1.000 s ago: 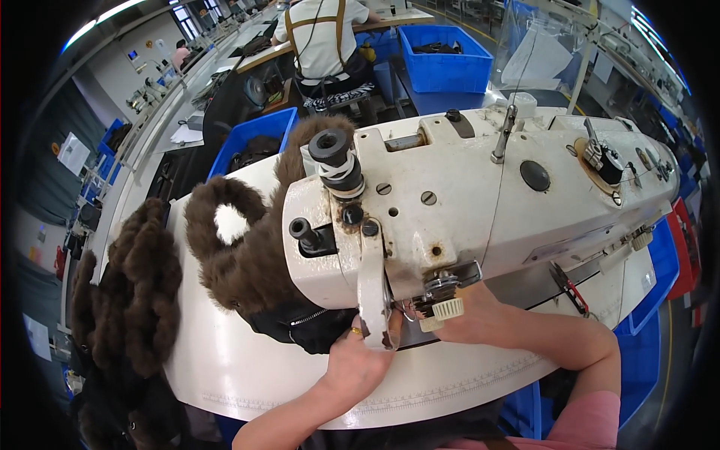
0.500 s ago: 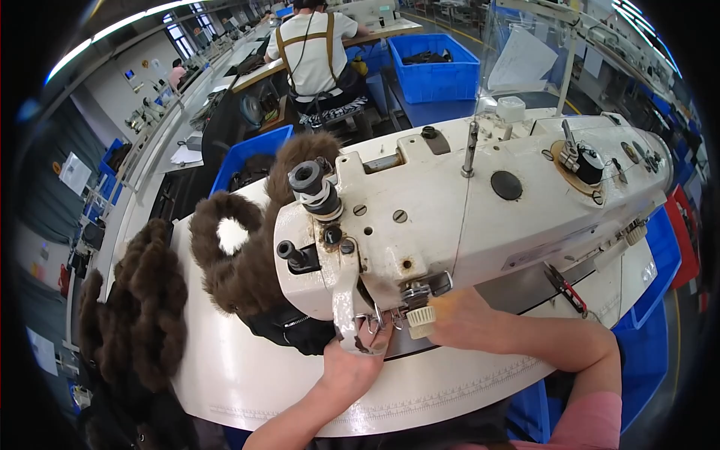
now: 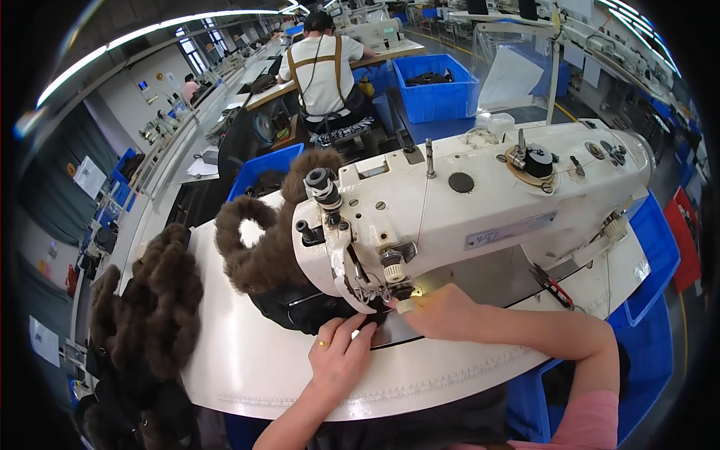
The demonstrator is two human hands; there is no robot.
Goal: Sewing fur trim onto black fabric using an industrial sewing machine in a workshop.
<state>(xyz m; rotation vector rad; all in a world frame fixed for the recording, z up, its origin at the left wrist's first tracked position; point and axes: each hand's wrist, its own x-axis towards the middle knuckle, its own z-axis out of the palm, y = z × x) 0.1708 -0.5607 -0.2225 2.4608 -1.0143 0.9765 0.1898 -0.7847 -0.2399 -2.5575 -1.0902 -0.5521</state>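
A white sewing machine (image 3: 420,217) stands over the pale table. Under its needle end lies a black fabric piece (image 3: 289,311) with a zip, joined to or touching brown fur trim (image 3: 259,259); the overlap hides which. My left hand (image 3: 341,356), with a ring on one finger, rests at the black fabric's near edge, its fingers apart. My right hand (image 3: 442,311) is curled beside the needle area, just right of the cream dial (image 3: 405,306). Its fingertips are partly hidden behind machine parts, so what they hold does not show.
More brown fur trim (image 3: 169,300) hangs over the table's left edge. Red-handled snips (image 3: 553,286) lie right of my right hand. Blue bins (image 3: 652,262) stand to the right, another (image 3: 435,90) behind the machine. A person (image 3: 319,75) sits at a bench ahead.
My left hand has drawn back from under the needle end and lies lower on the fabric. My right hand stays near the needle. The whole view has shifted slightly.
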